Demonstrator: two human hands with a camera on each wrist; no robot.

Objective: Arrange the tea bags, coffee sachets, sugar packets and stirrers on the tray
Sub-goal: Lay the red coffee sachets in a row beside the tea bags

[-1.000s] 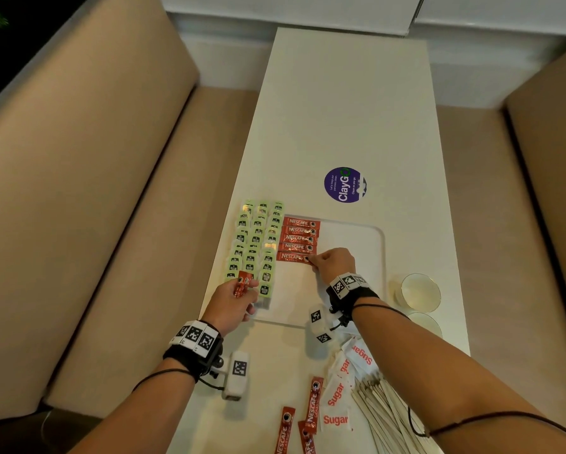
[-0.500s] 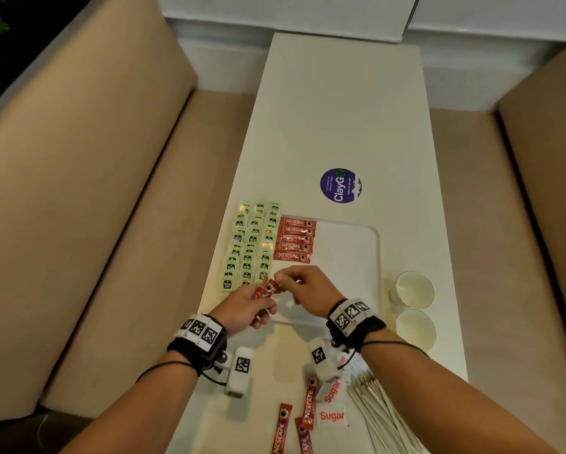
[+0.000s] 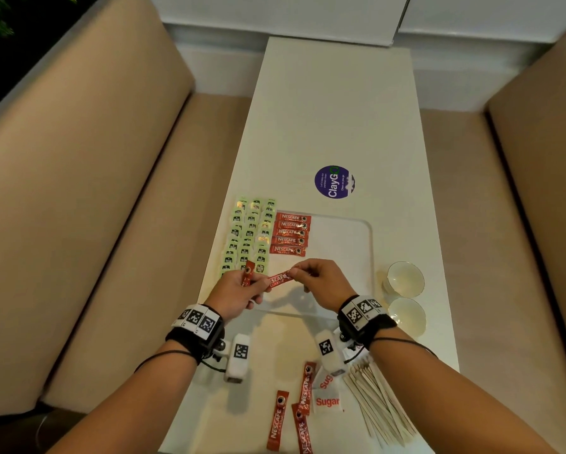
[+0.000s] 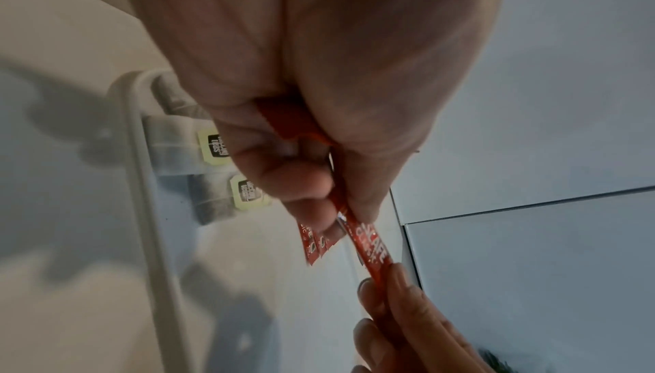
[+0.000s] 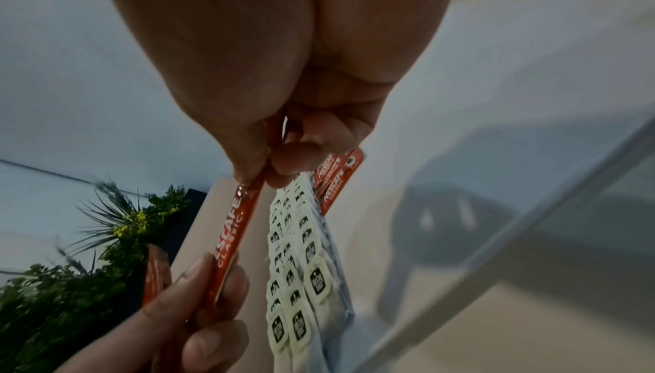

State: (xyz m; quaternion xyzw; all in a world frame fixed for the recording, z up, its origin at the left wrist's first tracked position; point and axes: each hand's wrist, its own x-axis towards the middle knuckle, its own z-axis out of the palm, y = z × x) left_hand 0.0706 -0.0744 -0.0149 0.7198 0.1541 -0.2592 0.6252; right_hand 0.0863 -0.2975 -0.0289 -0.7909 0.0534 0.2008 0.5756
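White desk [image 3: 337,109] between tan benches. Tray [image 3: 347,257] just beyond both hands. Left hand [image 3: 234,294] grips spare sachets; right hand [image 3: 321,283] pinches one coffee sachet [image 3: 279,279], stretched between them.

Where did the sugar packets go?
In the head view the sugar packets lie on the table's near end, off the tray, between the loose coffee sachets and the stirrers, under the right wrist.
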